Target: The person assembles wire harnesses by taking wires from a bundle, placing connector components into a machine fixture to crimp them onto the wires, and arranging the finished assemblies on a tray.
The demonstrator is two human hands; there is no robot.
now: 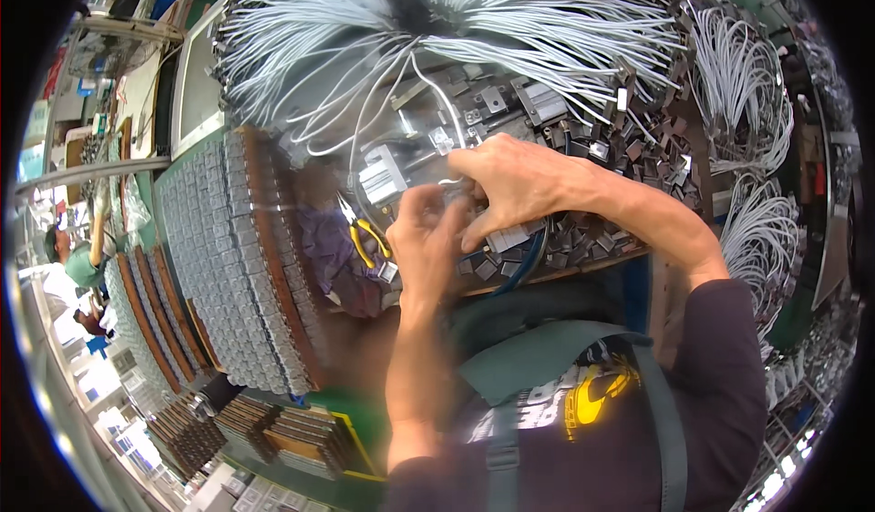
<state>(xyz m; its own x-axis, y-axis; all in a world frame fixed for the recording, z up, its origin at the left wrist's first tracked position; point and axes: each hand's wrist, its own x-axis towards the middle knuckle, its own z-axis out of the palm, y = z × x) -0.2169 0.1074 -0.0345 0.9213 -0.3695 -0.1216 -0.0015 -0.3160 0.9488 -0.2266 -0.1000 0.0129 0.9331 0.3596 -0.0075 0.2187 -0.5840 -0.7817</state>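
My two hands meet over the middle of the workbench. My right hand is closed, thumb and fingertips together, where a white cable comes down from the big bundle. Close beside it, my left hand has its fingers bent inward. A small pale bit shows between the fingertips, but the hands hide most of what they hold. Left of the hands stands a finned metal block. Pliers with yellow handles lie near my left hand, beside a purple cloth.
A large bundle of white cables covers the bench's far side. Small metal pieces are scattered to the right, with more cable bundles beyond. Stacked grey parts stand at left. Another person is far left.
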